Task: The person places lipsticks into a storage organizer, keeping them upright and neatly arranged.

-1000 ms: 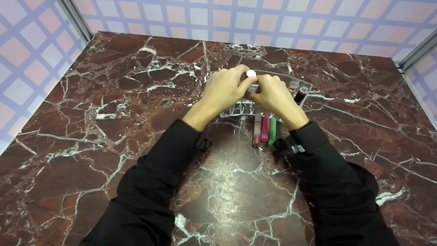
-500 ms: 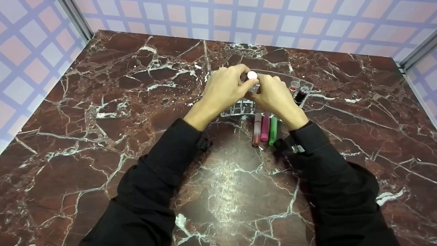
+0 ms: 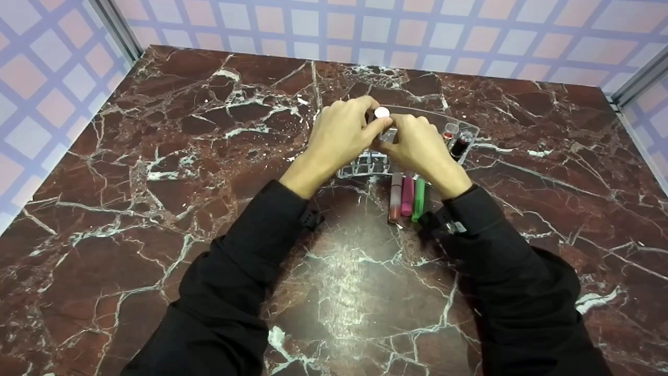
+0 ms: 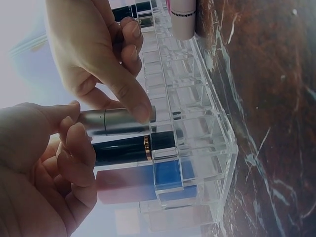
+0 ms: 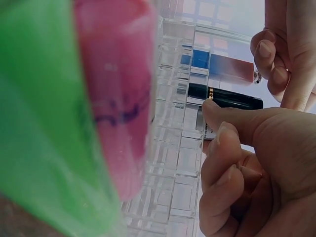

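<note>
both hands (image 3: 383, 138) pinch a silver tube (image 4: 121, 121) over the clear organizer (image 4: 197, 148) (apparently part-inserted); bare tabletop (image 3: 156, 172) lies left of them.

Both hands (image 3: 383, 141) at clear organizer (image 3: 464, 130), perhaps gripping white-capped tube (image 3: 382, 112)

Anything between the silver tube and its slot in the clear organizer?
Nothing visible. The silver tube already has its end in a slot of the clear organizer, beside the black tube. The right hand presses it with a thumb; the left hand grips its top end.
</note>
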